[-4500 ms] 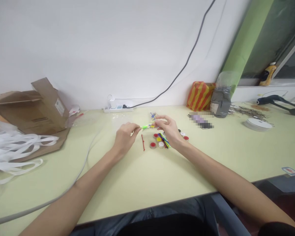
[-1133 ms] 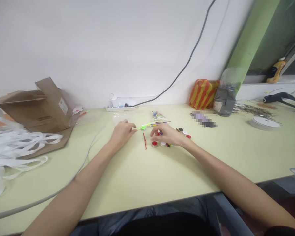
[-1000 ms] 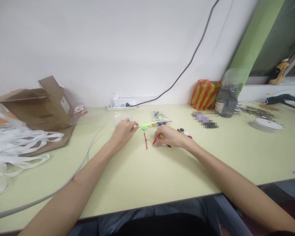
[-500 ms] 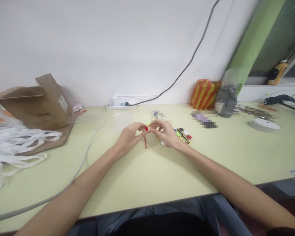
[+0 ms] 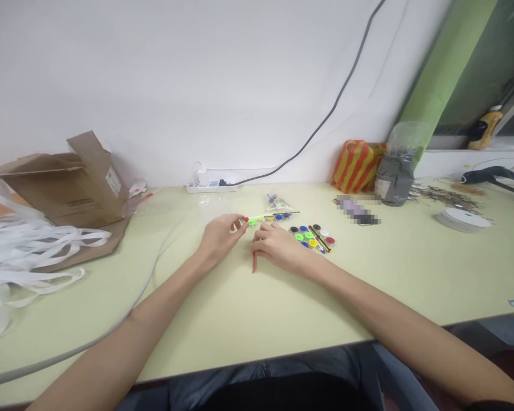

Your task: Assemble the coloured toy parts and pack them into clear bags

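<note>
One red piece (image 5: 245, 219) pinched by the left hand (image 5: 221, 234), mid-frame; slackening could drop it! Right hand (image 5: 278, 244) partly covers a red stick (image 5: 254, 263), grip unclear.

The left hand (image 5: 220, 235) and the right hand (image 5: 282, 248) are bare, and both forearms (image 5: 156, 311), slim and narrowing at the wrists, are uncovered too. High on the right arm a black sleeve (image 5: 494, 406) shows, only a sliver of its hem in view. Below the near edge of the surface (image 5: 223, 325), a plain black top (image 5: 300, 395) forms a rounded shape against creased, dark blue trousers (image 5: 334, 364).
</note>
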{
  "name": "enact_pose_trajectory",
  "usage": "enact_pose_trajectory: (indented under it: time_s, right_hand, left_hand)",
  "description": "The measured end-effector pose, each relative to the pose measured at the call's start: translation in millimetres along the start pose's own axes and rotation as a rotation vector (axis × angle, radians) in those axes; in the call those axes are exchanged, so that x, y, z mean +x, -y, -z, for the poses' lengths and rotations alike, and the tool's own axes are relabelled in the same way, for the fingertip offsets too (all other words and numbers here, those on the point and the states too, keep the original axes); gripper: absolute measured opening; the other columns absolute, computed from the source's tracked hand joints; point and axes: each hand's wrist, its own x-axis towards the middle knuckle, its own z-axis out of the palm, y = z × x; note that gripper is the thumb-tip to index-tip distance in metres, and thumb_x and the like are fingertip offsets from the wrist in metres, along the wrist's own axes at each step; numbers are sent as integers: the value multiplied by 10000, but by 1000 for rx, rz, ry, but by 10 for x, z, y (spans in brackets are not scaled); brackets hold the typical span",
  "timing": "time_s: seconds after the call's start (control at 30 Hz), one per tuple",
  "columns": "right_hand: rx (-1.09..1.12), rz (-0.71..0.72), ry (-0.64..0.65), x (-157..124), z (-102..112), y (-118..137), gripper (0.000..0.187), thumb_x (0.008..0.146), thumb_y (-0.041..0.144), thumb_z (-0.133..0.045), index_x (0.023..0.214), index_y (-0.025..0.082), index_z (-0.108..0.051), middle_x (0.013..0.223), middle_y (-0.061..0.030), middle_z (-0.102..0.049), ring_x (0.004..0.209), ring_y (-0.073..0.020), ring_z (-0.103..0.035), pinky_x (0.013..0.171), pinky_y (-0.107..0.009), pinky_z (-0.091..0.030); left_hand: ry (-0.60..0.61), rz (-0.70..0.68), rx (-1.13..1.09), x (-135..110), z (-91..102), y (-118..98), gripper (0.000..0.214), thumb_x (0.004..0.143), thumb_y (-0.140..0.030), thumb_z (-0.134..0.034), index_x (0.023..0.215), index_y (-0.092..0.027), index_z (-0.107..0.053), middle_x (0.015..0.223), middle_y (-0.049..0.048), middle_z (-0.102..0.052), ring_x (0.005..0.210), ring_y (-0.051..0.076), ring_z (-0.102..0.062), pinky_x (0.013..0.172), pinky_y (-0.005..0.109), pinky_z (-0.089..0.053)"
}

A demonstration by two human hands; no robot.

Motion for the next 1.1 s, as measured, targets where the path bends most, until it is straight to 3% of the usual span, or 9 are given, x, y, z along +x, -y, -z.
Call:
enact_pose_trajectory:
  time_s: [0.17,0.23,0.43,0.57,0.7,0.9,1.1]
  right_hand:
    - [129,67,-26,-18,41,45,151,956,200,-611,842,165,-704,958,-87,-672,957,-213,-531,856,-353,-375]
    - [260,48,-99,-27,65,47,122,938,158,-617,844,169,-694,920,-78,-679,944,-206,-556,862,-345,-403]
    - [757,-339,-555,-41,95,-128,107,914,258,-640,869,183,-702,861,-40,-730,790,-165,-648,748,-299,-482]
    - [877,-515,-657,-39,32,-242,149,869,303,-678,850,159,-712,816,-59,-735,718,-164,-648,679,-293,-500]
    - [930,-510,-625,-36,-6,-203,185,866,347,-682,852,166,-722,821,-61,-734,709,-164,-632,613,-279,-497]
    - [805,-425,-690,-54,71,-71,108,874,276,-692,833,190,-742,821,-33,-733,709,-150,-612,669,-288,-490]
    - [752,-346,-756,-67,150,16,86,883,248,-691,893,200,-762,838,-35,-750,734,-158,-633,704,-301,-492]
  left_hand:
    - [23,-19,39,-10,-15,40,321,942,-404,-532,1139,-231,-717,912,22,-744,811,197,-658,737,314,-469]
    - [9,-14,9,-6,-17,54,304,927,-401,-555,1116,-226,-717,894,18,-743,769,186,-648,725,309,-471]
    - [-70,-97,-111,-15,-25,-66,247,908,-410,-606,1034,-219,-701,838,7,-724,727,157,-635,691,283,-462]
    - [-118,-139,-173,-73,-23,-230,236,910,-401,-621,1026,-212,-704,791,2,-714,689,143,-627,687,283,-463]
    - [-132,-151,-261,-138,-19,-363,207,907,-373,-636,1008,-212,-716,746,-10,-697,653,130,-617,676,278,-468]
    - [-143,-137,-335,-178,1,-466,170,901,-339,-649,984,-210,-724,699,-22,-686,613,121,-602,666,279,-478]
    - [-162,-77,-477,-192,19,-512,185,909,-363,-657,963,-202,-729,864,15,-752,695,140,-679,687,287,-528]
